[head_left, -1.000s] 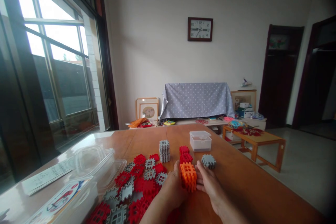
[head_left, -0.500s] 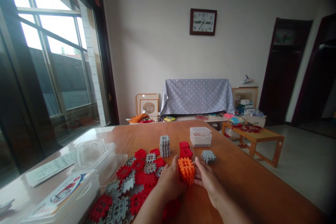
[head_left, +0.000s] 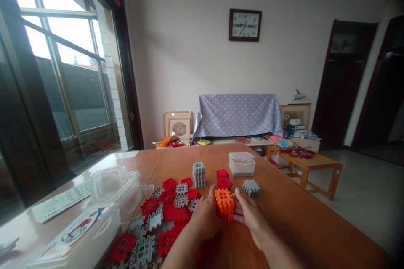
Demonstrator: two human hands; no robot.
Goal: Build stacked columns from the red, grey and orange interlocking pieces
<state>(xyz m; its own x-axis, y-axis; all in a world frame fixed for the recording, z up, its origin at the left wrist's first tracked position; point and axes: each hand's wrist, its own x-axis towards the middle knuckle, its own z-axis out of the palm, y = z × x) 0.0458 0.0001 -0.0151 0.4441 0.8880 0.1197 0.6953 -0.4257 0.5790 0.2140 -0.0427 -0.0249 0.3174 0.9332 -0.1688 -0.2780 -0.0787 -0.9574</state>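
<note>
A stack of orange interlocking plastic tiles [head_left: 224, 204] stands upright on the table, its top tile showing a window-like grid. My left hand [head_left: 205, 215] is closed against the stack's left side, with its fingers partly hidden. From the right, my right hand [head_left: 250, 213] presses its fingers to the other side, so the stack is held between both hands. Just behind are red tile stacks [head_left: 224, 183]. A taller grey tile stack [head_left: 198, 175] stands further back to the left, and a low grey stack [head_left: 251, 188] lies beyond my right hand.
Loose red and grey tiles [head_left: 154, 220] spread left of my hands. Clear plastic boxes and lids [head_left: 113, 187] and printed sheets [head_left: 59, 204] lie at the table's left. A small lidded clear box [head_left: 242, 164] stands near the far edge. A low wooden table [head_left: 318, 163] is beyond, right.
Almost nothing differs. The whole view has shifted very slightly, while both hands keep their places around the orange stack.
</note>
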